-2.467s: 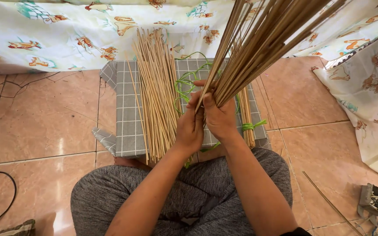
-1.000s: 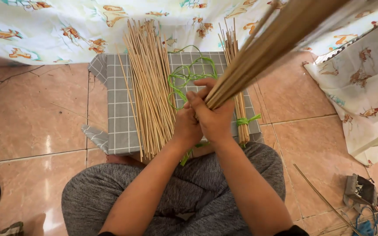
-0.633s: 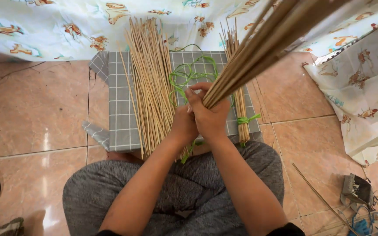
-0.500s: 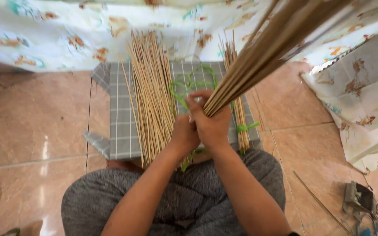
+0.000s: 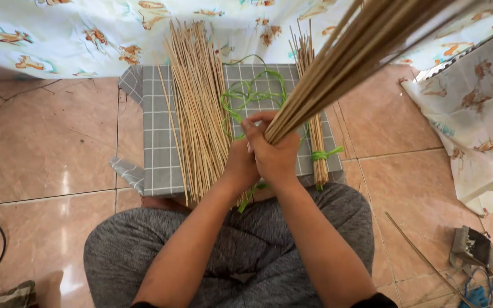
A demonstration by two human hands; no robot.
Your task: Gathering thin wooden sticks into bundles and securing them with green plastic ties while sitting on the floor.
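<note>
Fingers of my right hand [image 5: 278, 157] and left hand [image 5: 241, 165] clamp the stick bundle [image 5: 349, 57] at its base (light, stiff, slippery, liable to splay) above the checked cloth [image 5: 161, 142].

Looking down now at the person: both forearms are bare, no watch, no bracelet, no rings on the fingers [image 5: 256, 130]. At the lower edge of the view, a dark sleeve [image 5: 379, 300] hem shows on the right arm. The legs are covered in grey heathered trousers [image 5: 229, 256], a soft knit fabric, creased and folded across the lap.
</note>
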